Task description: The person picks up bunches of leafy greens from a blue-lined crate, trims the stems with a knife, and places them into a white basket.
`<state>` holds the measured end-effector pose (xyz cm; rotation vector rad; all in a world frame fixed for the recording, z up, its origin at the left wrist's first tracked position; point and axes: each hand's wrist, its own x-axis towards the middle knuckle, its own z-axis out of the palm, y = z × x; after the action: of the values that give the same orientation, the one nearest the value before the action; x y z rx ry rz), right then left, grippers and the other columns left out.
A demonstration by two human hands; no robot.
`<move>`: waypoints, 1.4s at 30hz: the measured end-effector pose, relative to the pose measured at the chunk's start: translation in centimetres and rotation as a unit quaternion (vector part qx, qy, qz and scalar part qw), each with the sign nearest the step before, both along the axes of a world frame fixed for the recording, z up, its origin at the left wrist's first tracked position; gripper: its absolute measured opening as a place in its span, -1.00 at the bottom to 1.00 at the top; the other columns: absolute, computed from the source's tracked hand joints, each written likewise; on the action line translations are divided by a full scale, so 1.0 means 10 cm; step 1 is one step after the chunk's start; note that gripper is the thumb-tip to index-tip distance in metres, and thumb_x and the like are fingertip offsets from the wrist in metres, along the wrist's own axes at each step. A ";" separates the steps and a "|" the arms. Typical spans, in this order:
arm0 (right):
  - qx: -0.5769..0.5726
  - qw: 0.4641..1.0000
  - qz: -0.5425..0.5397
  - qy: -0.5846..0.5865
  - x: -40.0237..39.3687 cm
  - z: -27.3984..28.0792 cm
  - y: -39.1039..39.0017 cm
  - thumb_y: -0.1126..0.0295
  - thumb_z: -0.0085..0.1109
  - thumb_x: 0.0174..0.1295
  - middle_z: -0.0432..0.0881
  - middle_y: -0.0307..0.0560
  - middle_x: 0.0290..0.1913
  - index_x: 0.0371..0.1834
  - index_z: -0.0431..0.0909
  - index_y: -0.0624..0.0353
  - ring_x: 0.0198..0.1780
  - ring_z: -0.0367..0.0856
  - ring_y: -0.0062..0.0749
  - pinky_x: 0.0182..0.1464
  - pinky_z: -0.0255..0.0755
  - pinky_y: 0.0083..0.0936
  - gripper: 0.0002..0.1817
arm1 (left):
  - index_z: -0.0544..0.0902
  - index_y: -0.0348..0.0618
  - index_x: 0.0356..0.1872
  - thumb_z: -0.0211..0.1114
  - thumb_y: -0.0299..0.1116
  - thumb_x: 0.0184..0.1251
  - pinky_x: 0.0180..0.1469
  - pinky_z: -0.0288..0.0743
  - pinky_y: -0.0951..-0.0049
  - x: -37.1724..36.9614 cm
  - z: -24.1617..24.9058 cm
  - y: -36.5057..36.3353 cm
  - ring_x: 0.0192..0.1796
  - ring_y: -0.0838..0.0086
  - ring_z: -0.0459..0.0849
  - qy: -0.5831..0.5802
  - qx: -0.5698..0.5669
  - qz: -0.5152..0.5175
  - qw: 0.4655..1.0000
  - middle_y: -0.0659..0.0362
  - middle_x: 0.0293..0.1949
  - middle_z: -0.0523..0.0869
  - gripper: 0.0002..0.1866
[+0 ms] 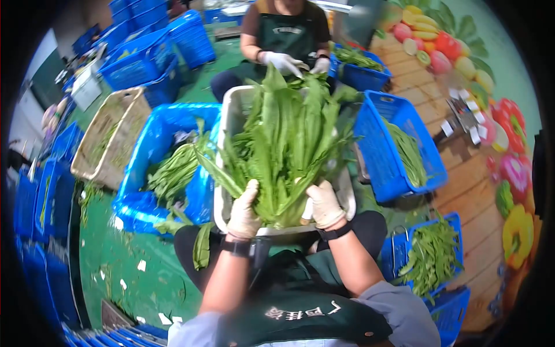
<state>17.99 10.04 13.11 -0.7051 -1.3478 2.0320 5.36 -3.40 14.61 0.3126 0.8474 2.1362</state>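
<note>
A large bunch of long-leaf lettuce (286, 150) stands up in front of me, leaf tips pointing away and its pale base toward me. My left hand (244, 214), in a whitish glove, is closed on the left side of the bunch near the base. On the opposite side my right hand (325, 206), gloved too, grips the lower leaves. The bunch is over a white plastic crate (222, 214) between my knees and covers most of its inside. Several of my fingers are hidden by leaves.
At left, a blue-lined crate (130, 196) holds greens, beside a beige crate (87, 168). Blue crates with greens stand right (430, 147) and lower right (458, 231). Across from me sits a co-worker with gloved hands (283, 61). Scraps lie on the green floor (110, 243).
</note>
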 end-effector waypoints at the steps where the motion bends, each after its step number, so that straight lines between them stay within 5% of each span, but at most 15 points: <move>1: 0.002 1.000 -0.015 -0.008 -0.02 -0.01 -0.03 0.43 0.22 0.19 0.62 -0.29 -0.21 -0.11 0.61 0.23 -0.18 0.53 -0.59 -0.07 0.39 -0.59 -0.78 | 0.52 -0.21 0.15 0.30 -0.33 0.31 0.18 0.50 0.29 -0.01 -0.03 -0.01 0.08 0.39 0.60 -0.025 0.007 -0.006 1.000 0.15 0.05 0.64 -0.59; 5: 0.058 0.998 -0.034 -0.013 -0.05 -0.14 -0.04 0.41 0.23 0.18 0.62 -0.29 -0.18 -0.07 0.59 0.19 -0.17 0.51 -0.60 -0.07 0.38 -0.58 -0.75 | 0.44 -0.19 0.23 0.31 -0.19 0.33 0.14 0.51 0.32 0.00 0.07 0.00 0.08 0.41 0.59 0.006 -0.044 0.016 0.999 0.15 0.08 0.60 -0.48; 6: 0.068 0.997 -0.024 -0.026 -0.05 -0.13 -0.05 0.41 0.23 0.18 0.62 -0.28 -0.18 -0.06 0.59 0.19 -0.16 0.51 -0.60 -0.05 0.38 -0.58 -0.74 | 0.40 -0.20 0.25 0.39 -0.21 0.25 0.07 0.50 0.40 -0.15 -0.34 0.05 0.03 0.48 0.57 -0.048 -0.053 -0.064 0.995 0.16 0.09 0.57 -0.41; 7: 0.067 0.997 -0.020 -0.028 -0.06 -0.10 -0.08 0.41 0.23 0.18 0.62 -0.28 -0.18 -0.06 0.59 0.19 -0.16 0.51 -0.60 -0.05 0.38 -0.58 -0.74 | 0.42 -0.21 0.23 0.41 -0.24 0.23 0.03 0.49 0.43 -0.11 -0.24 0.05 0.00 0.50 0.57 0.072 -0.088 -0.051 0.992 0.16 0.06 0.59 -0.41; 9: 0.089 0.995 -0.028 -0.042 -0.09 -0.04 -0.14 0.38 0.25 0.15 0.62 -0.25 -0.37 -0.15 0.58 0.23 -0.54 0.53 -0.57 -0.58 0.39 -0.64 -0.76 | 0.43 -0.20 0.21 0.38 -0.37 0.20 0.11 0.43 0.42 -0.07 -0.20 0.12 0.05 0.45 0.55 0.201 -0.142 -0.041 0.968 0.18 0.03 0.60 -0.46; 12: -0.058 0.994 -0.093 -0.006 -0.17 0.08 -0.14 0.30 0.29 0.16 0.58 -0.28 -0.43 -0.11 0.55 0.20 -0.71 0.45 -0.56 -0.76 0.30 -0.64 -0.71 | 0.53 -0.26 0.10 0.36 -0.44 0.17 0.14 0.42 0.40 -0.15 -0.33 0.17 0.03 0.42 0.58 -0.009 -0.059 -0.007 0.998 0.16 -0.02 0.64 -0.56; 14: -0.045 0.997 -0.046 -0.052 -0.12 0.00 -0.01 0.22 0.33 0.17 0.54 -0.27 -0.35 0.07 0.46 0.14 -0.60 0.47 -0.60 -0.70 0.37 -0.64 -0.55 | 0.53 -0.28 0.09 0.33 -0.47 0.17 0.13 0.43 0.39 -0.15 -0.34 0.17 0.02 0.41 0.59 0.000 -0.068 0.019 0.997 0.15 -0.02 0.65 -0.58; 18: 0.119 0.969 -0.197 -0.095 -0.15 -0.29 -0.16 0.41 0.39 0.11 0.53 -0.32 -0.31 0.17 0.44 0.18 -0.45 0.44 -0.70 -0.50 0.41 -0.72 -0.46 | 0.51 -0.28 0.10 0.29 -0.49 0.20 0.14 0.44 0.38 -0.16 -0.45 0.18 0.02 0.39 0.59 0.004 -0.111 0.097 0.989 0.15 0.00 0.63 -0.59; 20: 0.354 0.917 -0.120 -0.141 -0.16 -0.33 -0.38 0.42 0.39 0.09 0.59 -0.29 -0.22 0.10 0.51 0.18 -0.43 0.48 -0.66 -0.37 0.46 -0.66 -0.53 | 0.51 -0.29 0.10 0.28 -0.49 0.20 0.13 0.46 0.37 -0.16 -0.50 0.19 0.00 0.38 0.60 -0.002 -0.107 0.106 0.989 0.13 -0.01 0.63 -0.60; 25: 0.220 0.953 -0.142 -0.150 -0.27 -0.49 -0.34 0.55 0.26 0.16 0.67 -0.11 -0.31 -0.27 0.56 0.25 -0.36 0.59 -0.59 -0.29 0.48 -0.61 -0.90 | 0.48 -0.30 0.11 0.29 -0.51 0.19 0.11 0.48 0.36 -0.08 -0.29 0.13 -0.03 0.36 0.61 -0.041 -0.075 0.194 0.977 0.10 -0.01 0.63 -0.57; 32: 0.508 0.829 -0.069 -0.222 -0.47 -0.20 -0.43 0.39 0.32 0.10 0.66 -0.09 -0.34 -0.32 0.57 0.27 -0.38 0.61 -0.37 -0.31 0.50 -0.50 -0.81 | 0.48 -0.31 0.09 0.27 -0.52 0.21 0.11 0.44 0.39 -0.13 -0.12 0.04 -0.02 0.38 0.59 0.076 -0.098 0.241 0.963 0.09 -0.01 0.63 -0.61; 35: 0.452 0.860 -0.140 -0.190 -0.55 -0.31 -0.43 0.35 0.31 0.12 0.61 -0.11 -0.47 -0.35 0.54 0.27 -0.55 0.54 -0.36 -0.43 0.47 -0.46 -0.78 | 0.53 -0.32 0.04 0.28 -0.47 0.27 0.01 0.50 0.40 -0.18 -0.22 0.06 -0.11 0.36 0.63 -0.012 -0.120 0.255 0.959 0.10 -0.11 0.67 -0.67; 38: -0.094 0.976 -0.191 -0.051 -0.48 -0.15 -0.41 0.40 0.18 0.23 0.57 -0.16 -0.49 -0.32 0.52 0.24 -0.68 0.42 -0.48 -0.65 0.32 -0.54 -0.87 | 0.56 -0.33 0.00 0.26 -0.43 0.32 -0.02 0.54 0.36 -0.31 -0.41 0.14 -0.16 0.33 0.65 -0.232 -0.082 0.275 0.929 0.08 -0.14 0.69 -0.72; 39: -0.172 0.964 -0.200 -0.040 -0.40 -0.33 -0.24 0.39 0.18 0.26 0.58 -0.13 -0.45 -0.28 0.51 0.24 -0.67 0.39 -0.50 -0.66 0.28 -0.58 -0.87 | 0.55 -0.33 0.01 0.23 -0.41 0.35 0.03 0.55 0.28 -0.42 -0.74 0.06 -0.09 0.30 0.65 -0.119 -0.118 0.193 0.967 0.06 -0.10 0.67 -0.72; 42: -0.194 0.970 -0.117 -0.090 -0.19 -0.70 0.04 0.30 0.24 0.26 0.59 -0.14 -0.39 -0.23 0.52 0.14 -0.64 0.42 -0.53 -0.64 0.30 -0.62 -0.83 | 0.53 -0.29 0.05 0.20 -0.42 0.37 0.08 0.54 0.22 -0.65 -1.33 0.15 -0.02 0.31 0.63 -0.239 0.060 0.183 0.952 0.05 -0.06 0.65 -0.72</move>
<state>16.05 10.48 6.13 -1.1875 -0.9074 2.0934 -1.16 -1.91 1.28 -0.3232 0.5189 2.4613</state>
